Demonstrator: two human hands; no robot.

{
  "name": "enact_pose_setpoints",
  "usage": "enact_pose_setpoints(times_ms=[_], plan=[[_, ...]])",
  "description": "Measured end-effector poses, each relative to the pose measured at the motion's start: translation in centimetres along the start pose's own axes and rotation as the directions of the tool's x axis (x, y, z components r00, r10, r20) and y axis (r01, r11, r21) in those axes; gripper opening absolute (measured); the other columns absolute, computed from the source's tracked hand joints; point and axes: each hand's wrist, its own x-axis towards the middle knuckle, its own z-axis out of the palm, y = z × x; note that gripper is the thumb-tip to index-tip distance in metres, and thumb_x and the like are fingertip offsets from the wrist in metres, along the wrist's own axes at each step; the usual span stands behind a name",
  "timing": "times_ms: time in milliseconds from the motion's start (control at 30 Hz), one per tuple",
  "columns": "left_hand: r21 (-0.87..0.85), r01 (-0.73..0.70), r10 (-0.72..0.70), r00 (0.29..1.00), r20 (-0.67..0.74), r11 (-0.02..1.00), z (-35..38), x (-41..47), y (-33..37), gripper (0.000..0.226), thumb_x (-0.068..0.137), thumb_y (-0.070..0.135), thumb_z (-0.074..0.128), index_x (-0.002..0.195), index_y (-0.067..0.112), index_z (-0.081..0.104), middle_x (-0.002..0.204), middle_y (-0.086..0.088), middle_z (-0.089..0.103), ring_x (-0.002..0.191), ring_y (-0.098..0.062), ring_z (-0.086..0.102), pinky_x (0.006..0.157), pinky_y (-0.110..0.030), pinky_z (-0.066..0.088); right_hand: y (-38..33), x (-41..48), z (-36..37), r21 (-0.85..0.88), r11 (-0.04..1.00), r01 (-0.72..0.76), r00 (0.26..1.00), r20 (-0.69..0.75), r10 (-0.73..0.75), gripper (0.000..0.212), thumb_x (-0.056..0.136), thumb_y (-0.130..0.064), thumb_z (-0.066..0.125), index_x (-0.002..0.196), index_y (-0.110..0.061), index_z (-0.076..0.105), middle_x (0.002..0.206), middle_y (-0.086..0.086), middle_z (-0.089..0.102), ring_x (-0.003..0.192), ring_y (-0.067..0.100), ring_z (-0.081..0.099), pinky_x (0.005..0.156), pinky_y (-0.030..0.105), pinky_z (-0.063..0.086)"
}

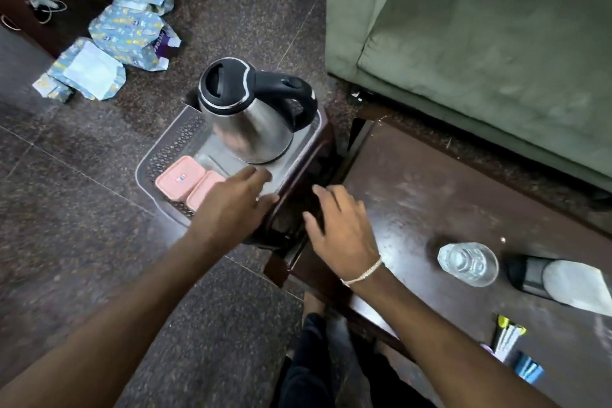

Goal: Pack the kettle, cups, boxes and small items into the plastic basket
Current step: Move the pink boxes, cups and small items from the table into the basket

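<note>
The plastic basket [155,172] sits on a small dark stool [298,205] to my front-left, just beside the dark table [430,195]. Inside it, the kettle [246,119] stands upright at the far end, handle turned toward the sofa [480,43]. Two pink boxes [190,184] lie flat, side by side, at the near end.

My left hand [236,200] hovers over the basket's near right rim, fingers loosely extended and holding nothing; whether it touches the rim I cannot tell. My right hand [342,223] hangs over the gap between stool and table, fingers spread, empty.

Remaining items lie on the table to my right: a clear glass cup [468,263], a black and white object [556,280] just beside it, and small sachets [511,349] at the near edge. All are well apart from the basket.

Judgement: the cup is the likely next item. It lies to the right of the right hand and nearer me, so the right hand is the closer one. The cup stands upright, axis vertical; a grip around its side suits it. The transfer then runs leftward to the free floor between kettle and boxes.
</note>
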Motion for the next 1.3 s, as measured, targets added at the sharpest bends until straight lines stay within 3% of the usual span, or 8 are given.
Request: enact_pose_setpoints(times_ms=[200,367,533,733,900,1000,1167,1300], plan=[[-0.017,0.105,-0.09,0.915,0.394,0.994,9.7,-3.0,7.2,0.062,0.09,0.044,0.072,0.144,0.026,0.047,0.136,-0.006,0.052,0.113,-0.039,0.066,0.094,-0.049,0.055,7.7,-8.7,-0.7,-0.019,0.955,-0.297,0.936,0.192,0.295,0.046,0.087,-0.021,0.063,0.131,-0.008,0.061,0.116,0.012,0.059,0.101,0.036,0.062,0.089,0.047,0.052],[-0.082,0.187,-0.11,0.82,0.561,0.979,16.8,-6.1,11.3,0.093,0.083,0.014,0.077,0.155,0.045,0.027,0.146,-0.007,0.036,0.121,-0.039,0.061,0.101,-0.049,0.052,9.2,-14.0,0.9,-0.2,0.937,-0.285,0.86,0.378,0.342,0.064,0.087,-0.049,0.062,0.146,-0.028,0.049,0.135,0.009,0.051,0.114,0.033,0.051,0.096,0.044,0.05],[-0.069,0.211,-0.157,0.874,0.461,0.975,19.8,-6.5,12.9,0.081,0.084,0.014,0.074,0.147,0.042,0.03,0.136,-0.004,0.035,0.114,-0.037,0.057,0.084,-0.049,0.056,9.4,-15.0,2.3,-0.299,0.923,-0.243,0.879,0.334,0.339,0.068,0.08,-0.034,0.076,0.144,-0.027,0.052,0.139,0.011,0.051,0.114,0.034,0.051,0.087,0.046,0.052],[-0.003,0.148,-0.131,0.888,0.44,0.989,20.8,-6.0,13.6,0.071,0.086,0.012,0.074,0.143,0.026,0.034,0.138,-0.006,0.038,0.12,-0.036,0.051,0.086,-0.049,0.057,10.2,-15.6,2.5,-0.34,0.899,-0.276,0.872,0.305,0.383,0.069,0.071,-0.039,0.084,0.134,-0.025,0.059,0.133,0.011,0.053,0.109,0.035,0.052,0.082,0.046,0.05],[0.006,0.12,-0.112,0.905,0.41,0.993,20.9,-6.6,13.7,0.058,0.091,0.002,0.059,0.144,0.018,0.039,0.138,-0.009,0.039,0.117,-0.035,0.053,0.083,-0.047,0.058,11.2,-16.4,3.2,-0.263,0.913,-0.313,0.843,0.366,0.394,0.074,0.085,-0.031,0.069,0.152,-0.027,0.04,0.134,0.008,0.047,0.109,0.029,0.053,0.091,0.038,0.049],[-0.01,0.142,-0.128,0.918,0.376,0.99,19.7,-7.0,13.3,0.057,0.093,0.009,0.058,0.147,0.018,0.04,0.138,-0.007,0.041,0.119,-0.032,0.049,0.089,-0.045,0.056,11.2,-16.4,3.1,-0.186,0.927,-0.325,0.861,0.348,0.371,0.072,0.088,-0.026,0.068,0.153,-0.02,0.04,0.135,0.008,0.048,0.108,0.029,0.054,0.092,0.038,0.051],[-0.191,0.198,-0.177,0.977,0.119,0.961,12.6,-7.6,11.8,0.069,0.086,0.034,0.067,0.15,0.02,0.046,0.133,-0.004,0.051,0.114,-0.027,0.053,0.1,-0.041,0.048,8.4,-13.8,0.5,-0.038,0.963,-0.268,0.948,0.165,0.271,0.077,0.076,-0.025,0.083,0.146,-0.015,0.051,0.127,0.008,0.059,0.098,0.03,0.062,0.074,0.04,0.058],[-0.365,0.214,-0.268,0.958,-0.102,0.906,4.8,-8.0,8.5,0.073,0.076,0.037,0.077,0.142,0.023,0.051,0.127,0.002,0.054,0.109,-0.016,0.058,0.092,-0.032,0.051,4.1,-8.9,-2.4,0.143,0.98,-0.139,0.989,-0.022,0.143,0.082,0.075,-0.032,0.081,0.148,-0.018,0.046,0.125,0.0,0.058,0.106,0.02,0.062,0.082,0.03,0.057]])
